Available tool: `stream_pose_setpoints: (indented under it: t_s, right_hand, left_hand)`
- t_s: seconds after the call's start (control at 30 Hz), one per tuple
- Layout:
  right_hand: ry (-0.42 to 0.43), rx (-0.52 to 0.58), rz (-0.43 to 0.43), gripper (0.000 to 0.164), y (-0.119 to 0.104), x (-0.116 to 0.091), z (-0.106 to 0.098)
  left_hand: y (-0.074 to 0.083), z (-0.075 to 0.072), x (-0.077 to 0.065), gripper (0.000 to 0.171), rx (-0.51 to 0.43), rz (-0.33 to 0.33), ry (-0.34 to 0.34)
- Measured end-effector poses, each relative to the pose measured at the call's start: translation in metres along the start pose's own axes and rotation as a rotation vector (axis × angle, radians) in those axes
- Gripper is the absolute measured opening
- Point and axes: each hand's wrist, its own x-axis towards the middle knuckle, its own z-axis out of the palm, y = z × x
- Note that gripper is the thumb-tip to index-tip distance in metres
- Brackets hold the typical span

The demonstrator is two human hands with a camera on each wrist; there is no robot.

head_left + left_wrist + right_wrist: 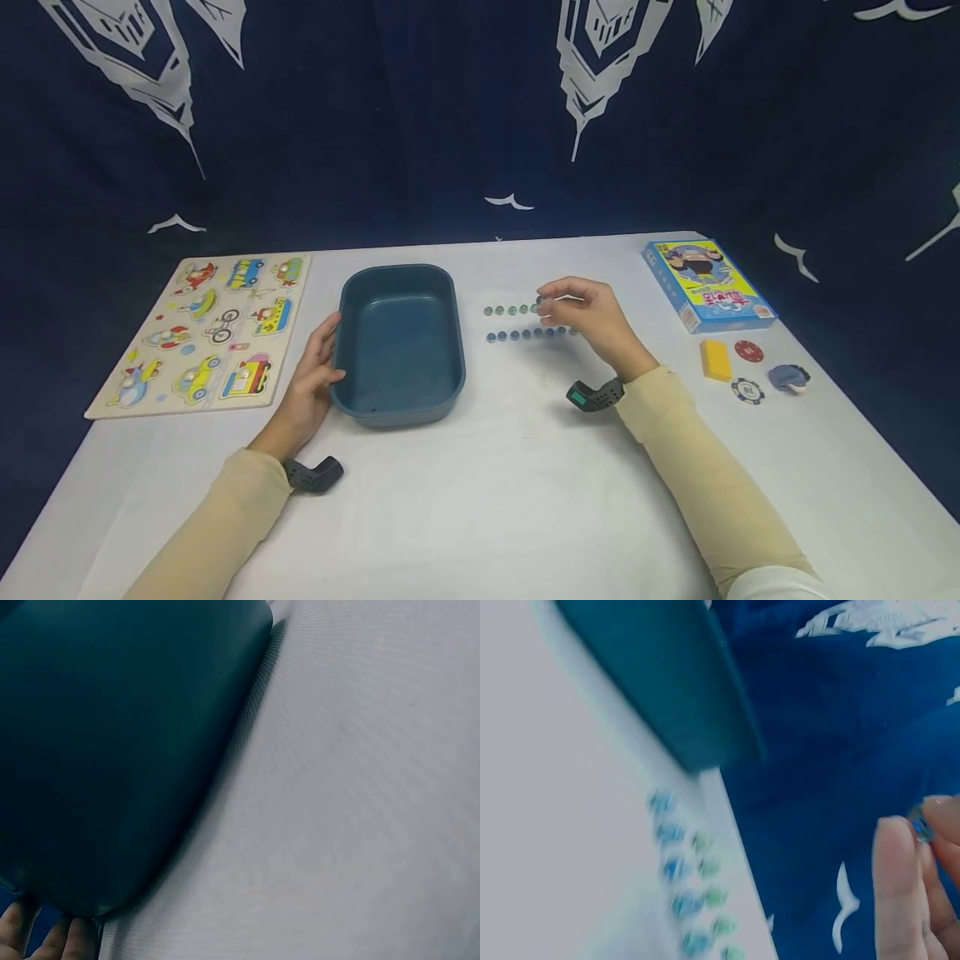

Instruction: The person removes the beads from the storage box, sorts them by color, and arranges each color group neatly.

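Note:
My right hand (583, 315) pinches a blue glass marble (921, 826) between thumb and fingertips, raised over the table. Below it lie two rows of small glass marbles: a green row (512, 310) at the back and a blue row (514, 336) in front, partly hidden by the hand. To their left stands a dark teal rectangular bin (397, 410) with no contents showing. My left hand (307, 390) rests against the bin's left side, thumb and fingers spread along the rim. In the left wrist view, its fingertips (77, 936) touch the bin's edge.
A wooden picture puzzle board (206, 337) lies at the left. At the right are a blue and yellow box (705, 283), a yellow block (716, 360), a red chip (748, 351), a black and white chip (747, 391) and a small blue-grey object (788, 377). A dark curtain hangs behind.

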Motion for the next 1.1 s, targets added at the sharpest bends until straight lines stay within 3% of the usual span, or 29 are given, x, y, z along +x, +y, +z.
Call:
stream_pose_setpoints:
  t_s: [0.2, 0.53, 0.7, 1.1]
  right_hand:
    - [0.183, -0.016, -0.028, 0.025, 0.021, -0.014, -0.029]
    - [0.434, -0.145, 0.082, 0.038, 0.058, -0.029, -0.058]
    - [0.487, -0.212, 0.144, 0.036, 0.07, -0.032, -0.065]
    - [0.498, -0.414, 0.244, 0.028, 0.076, -0.036, -0.072]
  left_hand:
    - [0.002, -0.001, -0.004, 0.086, 0.011, -0.003, -0.01]
    - [0.004, -0.003, -0.006, 0.087, 0.031, -0.006, -0.003]
    - [0.004, -0.003, -0.005, 0.087, 0.045, -0.012, -0.008]
    - [0.004, 0.002, -0.002, 0.088, 0.034, -0.016, -0.006]
